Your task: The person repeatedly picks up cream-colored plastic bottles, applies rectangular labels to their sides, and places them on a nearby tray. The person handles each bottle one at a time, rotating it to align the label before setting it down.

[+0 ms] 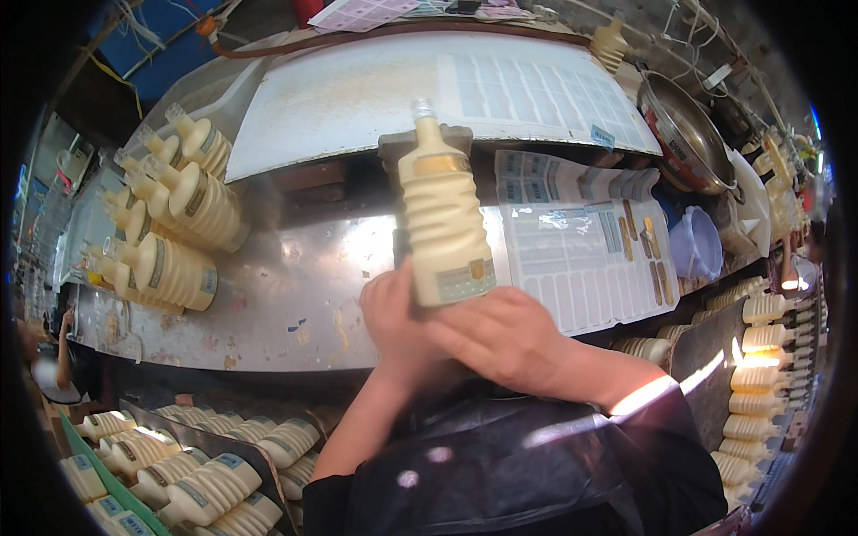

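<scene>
Holding a ribbed bottle (444,219) upright, both hands clear of the label sheet (581,241).

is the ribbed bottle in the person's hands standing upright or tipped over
Upright. The cream ribbed bottle points neck up, base gripped between the left hand and right hand above the metal table.

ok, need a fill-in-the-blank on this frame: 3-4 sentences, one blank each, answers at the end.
1. Both hands hold one ribbed cream bottle standing ______ on its base.
2. The left hand and the right hand grip the bottle at its ______ end.
3. The pile of cream bottles on the metal table lies to the person's ______.
4. The white label sheet lies on the table to the ______ of the held bottle.

Missing words: upright; bottom; left; right
</scene>
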Tool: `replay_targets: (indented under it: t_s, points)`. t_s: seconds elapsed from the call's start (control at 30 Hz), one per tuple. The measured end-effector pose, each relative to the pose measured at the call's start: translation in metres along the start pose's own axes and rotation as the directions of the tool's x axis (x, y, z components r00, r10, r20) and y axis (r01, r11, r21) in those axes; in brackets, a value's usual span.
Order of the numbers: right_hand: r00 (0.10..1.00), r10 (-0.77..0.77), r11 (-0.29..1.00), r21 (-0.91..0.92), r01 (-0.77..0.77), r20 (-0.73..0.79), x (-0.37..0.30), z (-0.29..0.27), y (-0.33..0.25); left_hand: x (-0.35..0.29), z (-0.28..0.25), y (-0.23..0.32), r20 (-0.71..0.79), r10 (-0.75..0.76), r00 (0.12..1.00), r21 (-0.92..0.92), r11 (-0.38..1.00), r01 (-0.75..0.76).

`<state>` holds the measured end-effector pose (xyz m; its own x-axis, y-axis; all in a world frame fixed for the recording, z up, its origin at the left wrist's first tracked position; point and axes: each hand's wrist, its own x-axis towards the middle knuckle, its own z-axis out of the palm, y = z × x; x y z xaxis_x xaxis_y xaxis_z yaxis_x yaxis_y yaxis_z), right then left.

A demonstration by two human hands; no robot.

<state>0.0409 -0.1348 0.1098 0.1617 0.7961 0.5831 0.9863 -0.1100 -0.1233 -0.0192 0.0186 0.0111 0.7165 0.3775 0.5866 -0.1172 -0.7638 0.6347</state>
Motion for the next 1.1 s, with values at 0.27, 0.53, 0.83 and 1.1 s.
replay_targets:
  t_s: [0.27,0.53,0.83,1.1]
  points:
    - [0.998,0.052,0.997,0.067,-0.050,-0.028,0.003,0.008,-0.003,-0.005,0.003,-0.009,-0.007,0.018,1.000,0.013,1.000,-0.018]
    - [0.573,0.816,0.536,0.275,-0.799,0.073,-0.017,-0.005,0.016,0.004,0.002,-0.004,0.182,-0.284,0.941,-0.221,0.921,0.321]
    - [0.439,0.879,0.379,0.287,-0.880,0.187,-0.062,0.026,0.036,0.004,0.018,-0.011,0.207,-0.341,0.917,-0.213,0.899,0.383]
    - [0.448,0.893,0.364,0.503,-0.784,0.052,-0.072,0.029,0.041,0.006,0.006,-0.014,0.279,-0.338,0.899,-0.380,0.821,0.427]
